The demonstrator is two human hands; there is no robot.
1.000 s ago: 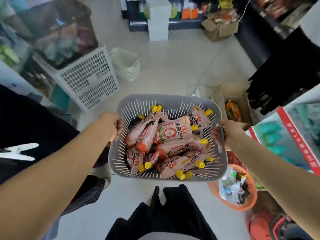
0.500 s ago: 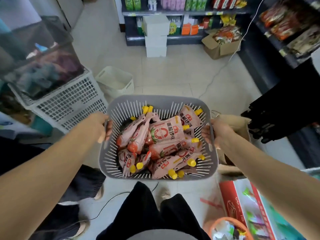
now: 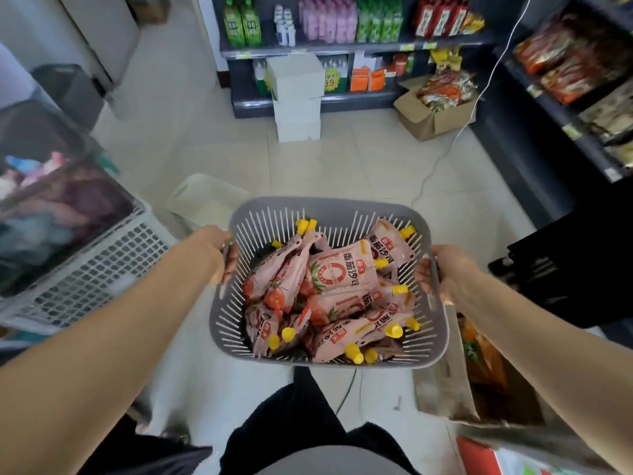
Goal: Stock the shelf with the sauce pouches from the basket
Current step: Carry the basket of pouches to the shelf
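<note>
A grey slotted basket (image 3: 329, 214) is held above the tiled floor (image 3: 359, 166); the left hand (image 3: 219, 250) is clenched on its left rim and the right hand (image 3: 442, 272) on its right rim; pink sauce pouches (image 3: 337, 277) with yellow caps lie heaped inside it; a stocked shelf (image 3: 356, 46) stands ahead across the floor, with stacked white boxes (image 3: 296, 97) and an open cardboard box (image 3: 435, 111) before it; a white crate (image 3: 102, 262) sits to the left.

Pink sauce pouches with yellow caps (image 3: 337, 274) carry red Chinese print, "番茄沙司", under a small red brand badge. Yellow price tag (image 3: 329, 82) on the far shelf reads "9.9". Other labels too blurred.
</note>
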